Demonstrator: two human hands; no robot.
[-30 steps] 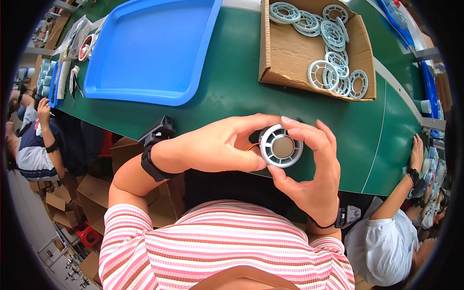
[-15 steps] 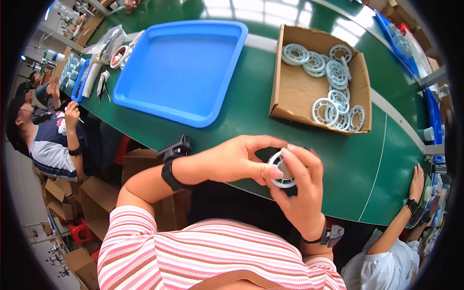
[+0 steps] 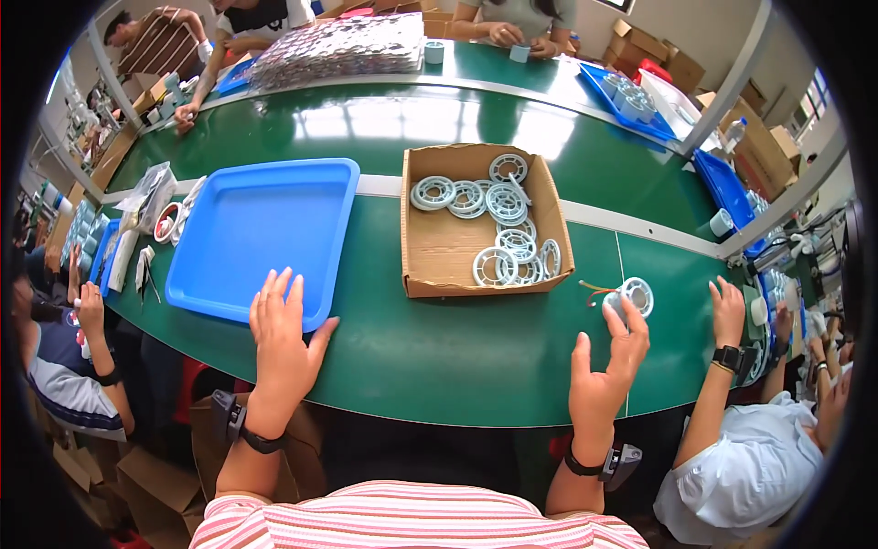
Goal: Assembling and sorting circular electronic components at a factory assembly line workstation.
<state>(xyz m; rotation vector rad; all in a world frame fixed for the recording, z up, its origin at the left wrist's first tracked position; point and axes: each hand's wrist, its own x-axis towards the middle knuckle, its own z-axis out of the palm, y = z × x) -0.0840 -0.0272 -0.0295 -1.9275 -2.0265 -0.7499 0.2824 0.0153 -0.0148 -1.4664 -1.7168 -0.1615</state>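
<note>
My left hand (image 3: 285,334) lies with fingers spread over the near right corner of the blue tray (image 3: 197,297), whose bottom is bare. To the right, my right hand (image 3: 610,366) has its fingers apart, the fingertips at a pale round piece (image 3: 615,306) on the green table. Thin reddish wires (image 3: 596,290) stick out beside that piece. Against it lies a white spoked ring (image 3: 638,296); whether the two are joined I cannot tell. Between my hands, farther off, a cardboard box (image 3: 430,252) holds several pale blue-white spoked rings (image 3: 508,203).
Left of the tray lie a tape roll (image 3: 167,222), plastic bags (image 3: 151,192) and a dark-tipped tool (image 3: 144,265). A co-worker's hand (image 3: 727,309) rests on the table at right. A pale metal rail (image 3: 631,224) crosses behind the box. Other people sit across the table.
Both hands held a white round piece together before. Now they are apart, the left at the tray, the right by the ring at right. The view has tilted up, showing the far side.
</note>
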